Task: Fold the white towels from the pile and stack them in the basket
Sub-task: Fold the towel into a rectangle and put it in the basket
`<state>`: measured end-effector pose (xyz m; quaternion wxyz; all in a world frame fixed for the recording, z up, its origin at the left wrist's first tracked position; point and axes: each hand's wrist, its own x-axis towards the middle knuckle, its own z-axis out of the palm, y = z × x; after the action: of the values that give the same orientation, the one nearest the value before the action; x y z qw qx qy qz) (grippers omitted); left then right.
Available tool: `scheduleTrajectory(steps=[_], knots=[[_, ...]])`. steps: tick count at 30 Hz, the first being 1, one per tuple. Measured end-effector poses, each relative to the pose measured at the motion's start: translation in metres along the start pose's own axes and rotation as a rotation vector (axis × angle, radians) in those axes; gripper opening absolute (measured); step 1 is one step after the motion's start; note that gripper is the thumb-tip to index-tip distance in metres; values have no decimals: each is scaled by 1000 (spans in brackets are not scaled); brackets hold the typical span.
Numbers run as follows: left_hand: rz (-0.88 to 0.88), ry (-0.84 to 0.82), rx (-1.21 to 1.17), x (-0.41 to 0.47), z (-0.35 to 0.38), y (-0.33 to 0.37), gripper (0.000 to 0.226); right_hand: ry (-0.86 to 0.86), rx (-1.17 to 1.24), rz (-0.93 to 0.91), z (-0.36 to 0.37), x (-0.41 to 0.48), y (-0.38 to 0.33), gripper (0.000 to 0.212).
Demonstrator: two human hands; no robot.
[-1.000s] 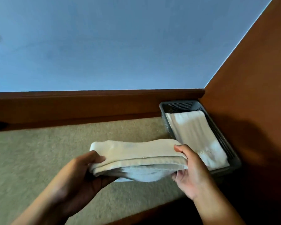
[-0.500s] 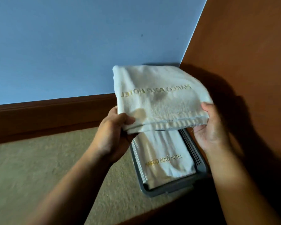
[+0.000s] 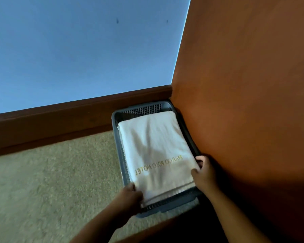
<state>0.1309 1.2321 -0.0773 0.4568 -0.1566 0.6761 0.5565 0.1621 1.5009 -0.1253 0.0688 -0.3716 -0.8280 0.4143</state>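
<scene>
Beige carpet fills the near ground. My left hand grips the near left corner of the folded towel, fingers curled round it. My right hand pinches the right edge, thumb on top. Towel lies flat inside the grey basket, lettering up. Beyond: skirting board, blue wall; orange wall just beside the basket. Risk, as I judge it: pulling the fingers out carelessly drags a corner and opens the fold; the tight right side may catch my knuckles.

Left hand, right hand: fingers curled.
</scene>
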Motion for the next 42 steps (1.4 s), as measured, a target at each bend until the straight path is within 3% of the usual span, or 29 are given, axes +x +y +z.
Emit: scheduleTrajectory(steps=[2,4,6,8,11,14,17,21,24,30,36,42], knots=[[16,-5,441,-6,-9,12,26,35,-138,-170,1,-7,-6,50],[184,152,830,-5,-16,28,28,67,-244,-374,8,-10,-11,54],[507,348,832,-7,-4,50,20,38,-363,-530,20,-12,-11,59],[774,366,807,1,11,63,10,-162,-533,-512,38,-9,-9,71],[777,221,1195,39,21,32,67,-363,-737,-380,53,-5,4,87],[652,162,1518,68,9,-10,88,-326,-725,-354,59,2,5,93],[658,196,1476,76,15,-17,96,-208,-676,-393,62,11,0,90],[767,502,1278,84,15,49,90,-106,-537,-570,71,45,-29,74],[719,568,1217,113,1,101,84,-37,-446,-663,82,84,-68,66],[618,365,1405,169,-34,111,95,-212,-615,-603,116,131,-72,76],[654,379,1390,175,-32,110,100,-242,-598,-572,116,134,-69,78],[688,364,1367,130,-4,50,100,-335,-670,-533,85,89,-38,89]])
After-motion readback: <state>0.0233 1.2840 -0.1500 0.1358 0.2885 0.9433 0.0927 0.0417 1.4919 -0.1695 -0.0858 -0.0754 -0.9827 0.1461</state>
